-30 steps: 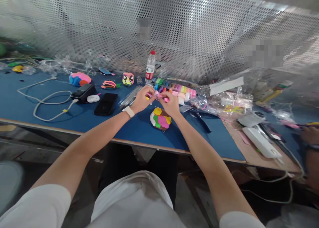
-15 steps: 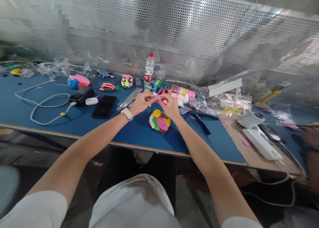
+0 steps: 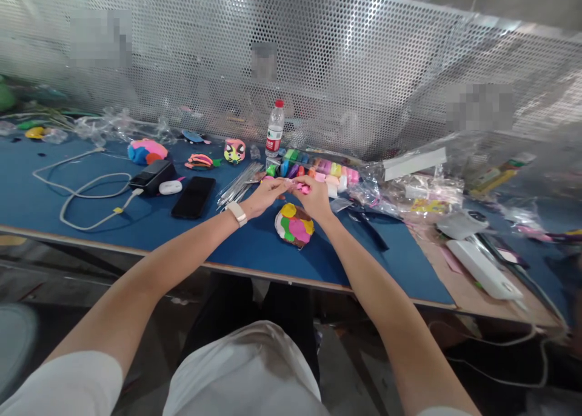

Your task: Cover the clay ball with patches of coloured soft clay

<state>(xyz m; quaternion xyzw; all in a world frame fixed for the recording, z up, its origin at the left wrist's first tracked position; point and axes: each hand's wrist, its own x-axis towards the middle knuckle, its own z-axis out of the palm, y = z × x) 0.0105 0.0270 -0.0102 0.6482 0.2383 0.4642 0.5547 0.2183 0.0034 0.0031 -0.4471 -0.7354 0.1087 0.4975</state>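
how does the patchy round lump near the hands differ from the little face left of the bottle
The patchy lump carries plain blotches, while the little face has eyes marked on it. The patchy lump lies near the front of the blue table; the little face sits farther back. Both are multicoloured.

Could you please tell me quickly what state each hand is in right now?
Left hand: fingers drawn together beside the pink piece; whether they grip it cannot be told.
Right hand: closed, holding the pink piece.
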